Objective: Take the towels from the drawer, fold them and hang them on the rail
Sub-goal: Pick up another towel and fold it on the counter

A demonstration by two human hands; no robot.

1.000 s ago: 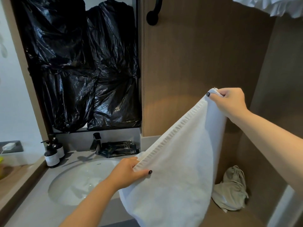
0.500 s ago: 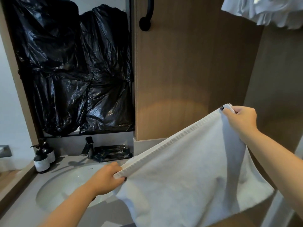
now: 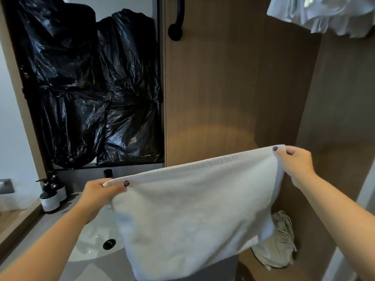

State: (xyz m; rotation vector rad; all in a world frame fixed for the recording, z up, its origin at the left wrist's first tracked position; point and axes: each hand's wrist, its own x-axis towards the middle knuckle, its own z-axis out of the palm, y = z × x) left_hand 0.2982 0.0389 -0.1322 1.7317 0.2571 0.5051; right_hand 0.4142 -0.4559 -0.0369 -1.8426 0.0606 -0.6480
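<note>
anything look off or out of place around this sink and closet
Yes: black plastic bags cover the wall panel above the sink, where a mirror would usually be. A crumpled beige cloth lies loose on the closet shelf. The white towel hangs fairly level between both hands.

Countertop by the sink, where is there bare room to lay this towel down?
Bare counter shows in front of the sink basin, left of the towel. The back left corner is crowded by two pump bottles. The wooden shelf right holds a crumpled cloth.
</note>
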